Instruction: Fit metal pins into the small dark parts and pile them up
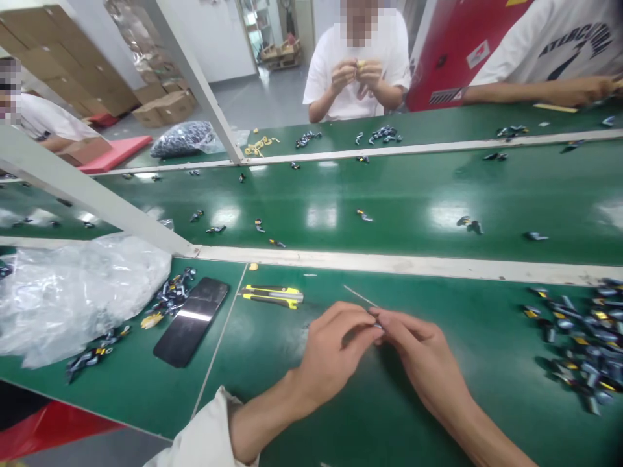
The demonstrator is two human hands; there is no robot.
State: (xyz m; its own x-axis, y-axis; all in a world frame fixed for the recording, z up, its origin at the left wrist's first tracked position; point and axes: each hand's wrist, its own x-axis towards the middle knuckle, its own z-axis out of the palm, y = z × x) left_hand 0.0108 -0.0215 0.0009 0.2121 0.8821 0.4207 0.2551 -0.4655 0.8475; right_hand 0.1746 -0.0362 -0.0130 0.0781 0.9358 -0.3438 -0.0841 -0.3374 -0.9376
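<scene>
On the near green conveyor belt (233, 363): left hand (331, 350) and right hand (423, 353) meet above it.
Fingers: both clamped together on a small part (378, 326), too small to make out; a thin pale wire (359, 295) reaches out from the pinch.
To the left: a yellow utility knife (271, 296), a black smartphone (191, 322), a clear plastic bag (73, 298).
To the right: a heap of small dark parts (579, 340).
Beyond: a co-worker's hands (357, 74) hold a small yellow piece.
</scene>
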